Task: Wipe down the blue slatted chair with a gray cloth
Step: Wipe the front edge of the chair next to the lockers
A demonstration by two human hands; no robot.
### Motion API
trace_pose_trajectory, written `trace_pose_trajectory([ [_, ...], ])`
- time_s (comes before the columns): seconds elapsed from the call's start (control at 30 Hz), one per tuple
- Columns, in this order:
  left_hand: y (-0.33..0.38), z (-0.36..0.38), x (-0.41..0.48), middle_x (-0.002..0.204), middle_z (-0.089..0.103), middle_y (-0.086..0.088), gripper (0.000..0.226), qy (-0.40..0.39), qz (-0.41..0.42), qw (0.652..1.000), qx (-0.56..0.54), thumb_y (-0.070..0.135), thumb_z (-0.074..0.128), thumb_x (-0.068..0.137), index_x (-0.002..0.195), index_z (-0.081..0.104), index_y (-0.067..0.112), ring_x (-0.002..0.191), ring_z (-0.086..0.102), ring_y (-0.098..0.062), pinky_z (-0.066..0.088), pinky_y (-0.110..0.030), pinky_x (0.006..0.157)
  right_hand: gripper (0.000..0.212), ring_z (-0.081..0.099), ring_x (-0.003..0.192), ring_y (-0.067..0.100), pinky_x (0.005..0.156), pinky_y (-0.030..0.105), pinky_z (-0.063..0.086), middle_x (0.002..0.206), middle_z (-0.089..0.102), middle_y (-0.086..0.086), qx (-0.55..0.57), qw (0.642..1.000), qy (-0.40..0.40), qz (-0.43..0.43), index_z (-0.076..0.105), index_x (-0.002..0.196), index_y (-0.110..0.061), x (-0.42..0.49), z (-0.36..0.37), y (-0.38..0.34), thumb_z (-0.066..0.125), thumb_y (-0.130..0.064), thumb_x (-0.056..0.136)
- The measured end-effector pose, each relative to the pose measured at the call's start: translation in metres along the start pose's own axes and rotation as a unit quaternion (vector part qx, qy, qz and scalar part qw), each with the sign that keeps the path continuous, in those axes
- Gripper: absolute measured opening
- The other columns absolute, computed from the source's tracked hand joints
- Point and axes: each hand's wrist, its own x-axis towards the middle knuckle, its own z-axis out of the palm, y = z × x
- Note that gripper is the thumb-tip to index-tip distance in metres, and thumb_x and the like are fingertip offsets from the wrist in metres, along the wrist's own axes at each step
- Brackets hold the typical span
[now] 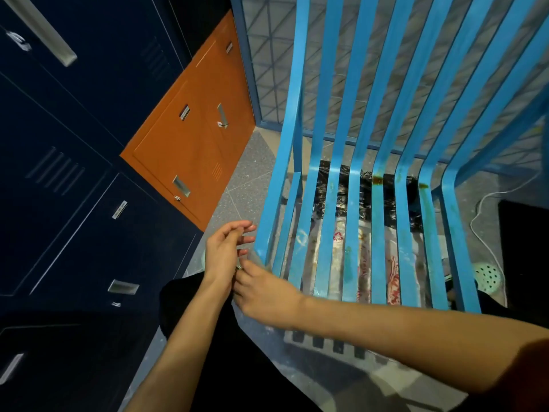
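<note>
The blue slatted chair (377,239) fills the right half of the head view, and brown stains mark the bend between its seat and back. Both hands meet just off the seat's front left corner. My left hand (224,251) is turned palm-right with its fingers loosely spread towards the chair. My right hand (263,291) reaches across from the right. Its fingertips pinch a small grey piece (239,266) at the heel of the left hand. Whether that piece is the gray cloth I cannot tell, and no larger cloth shows.
Dark navy lockers (89,188) and an orange locker (193,144) line the left side. A blue-framed panel wall (267,69) stands behind the chair. Under the seat lie a black plastic bag (365,188) and wrappers. A white cable (481,227) and a green perforated disc (488,278) lie at right.
</note>
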Motion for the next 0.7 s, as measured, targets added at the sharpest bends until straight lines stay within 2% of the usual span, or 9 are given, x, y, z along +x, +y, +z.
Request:
trace_pose_trajectory([
  [0.1,0.001,-0.005,-0.001,0.093,0.075,-0.005,0.024,-0.002,-0.003,1.000,0.023,0.006,0.048,0.097,0.094,0.071,0.010,0.084,0.068,-0.019,0.050,-0.044,0.085,0.033,0.053,0.116,0.039,0.106,0.060,0.033,0.122,0.064,0.012,-0.093,0.984,-0.150,-0.026,0.064,0.125,-0.015,0.014,-0.008,-0.027,0.051,-0.022,0.096],
  [0.17,0.002,-0.009,-0.005,0.093,0.076,-0.002,0.024,-0.004,0.002,0.999,0.053,0.007,0.048,0.096,0.095,0.071,0.011,0.083,0.068,-0.019,0.051,-0.042,0.083,0.031,0.057,0.112,0.035,0.105,0.057,0.037,0.121,0.065,0.011,-0.116,0.977,-0.164,-0.063,0.065,0.123,-0.017,0.013,-0.009,-0.030,0.054,-0.021,0.095],
  [0.27,0.001,-0.016,-0.011,0.093,0.076,-0.002,0.024,-0.012,0.015,0.997,0.073,0.007,0.048,0.097,0.095,0.072,0.012,0.086,0.070,-0.021,0.052,-0.046,0.087,0.021,0.063,0.100,0.027,0.102,0.048,0.040,0.103,0.072,0.003,-0.070,0.988,-0.102,-0.087,0.074,0.104,-0.023,0.003,-0.001,-0.019,0.059,-0.024,0.089],
  [0.33,0.001,-0.017,-0.013,0.092,0.076,-0.003,0.025,-0.004,0.022,0.997,0.069,0.005,0.048,0.096,0.092,0.072,0.012,0.083,0.069,-0.019,0.052,-0.047,0.089,0.015,0.063,0.088,0.024,0.098,0.042,0.041,0.087,0.069,0.000,-0.020,0.995,-0.004,-0.101,0.075,0.087,-0.021,-0.006,0.004,-0.005,0.060,-0.020,0.086],
  [0.4,0.002,-0.018,-0.014,0.090,0.076,-0.003,0.025,0.012,0.027,0.998,0.062,0.004,0.047,0.096,0.092,0.071,0.010,0.080,0.068,-0.016,0.051,-0.045,0.088,0.018,0.060,0.088,0.028,0.099,0.042,0.039,0.086,0.064,0.005,0.047,0.988,0.081,-0.119,0.068,0.087,-0.014,-0.016,0.007,0.010,0.051,-0.011,0.090],
  [0.47,0.001,-0.018,-0.014,0.092,0.076,-0.005,0.025,0.018,0.033,0.998,0.050,0.004,0.046,0.096,0.093,0.071,0.010,0.079,0.067,-0.015,0.051,-0.043,0.084,0.025,0.057,0.102,0.031,0.110,0.045,0.030,0.098,0.061,0.010,0.083,0.981,0.136,-0.107,0.064,0.095,-0.010,-0.026,0.005,0.026,0.039,-0.007,0.094],
  [0.57,0.003,-0.015,-0.013,0.094,0.074,-0.009,0.026,0.008,0.044,0.998,0.033,0.003,0.045,0.097,0.094,0.070,0.007,0.080,0.067,-0.014,0.053,-0.031,0.074,0.033,0.042,0.131,0.032,0.121,0.050,0.011,0.122,0.056,0.013,0.118,0.981,0.146,-0.048,0.060,0.110,-0.008,-0.038,0.004,0.043,0.033,-0.006,0.092],
  [0.63,0.006,-0.012,-0.011,0.088,0.072,-0.006,0.026,0.005,0.054,0.998,0.019,0.002,0.045,0.098,0.093,0.070,0.005,0.077,0.066,-0.009,0.053,-0.019,0.065,0.036,0.029,0.143,0.028,0.122,0.050,0.009,0.141,0.048,0.013,0.175,0.972,0.157,-0.009,0.056,0.124,-0.009,-0.044,0.010,0.056,0.045,-0.007,0.090],
  [0.7,0.008,-0.008,-0.010,0.089,0.071,-0.003,0.025,0.018,0.075,0.997,0.016,0.003,0.045,0.099,0.095,0.070,0.003,0.076,0.065,-0.002,0.050,-0.011,0.064,0.045,0.021,0.148,0.022,0.121,0.050,0.013,0.152,0.038,0.008,0.266,0.945,0.185,0.047,0.052,0.132,-0.011,-0.047,0.017,0.069,0.060,-0.005,0.089],
])
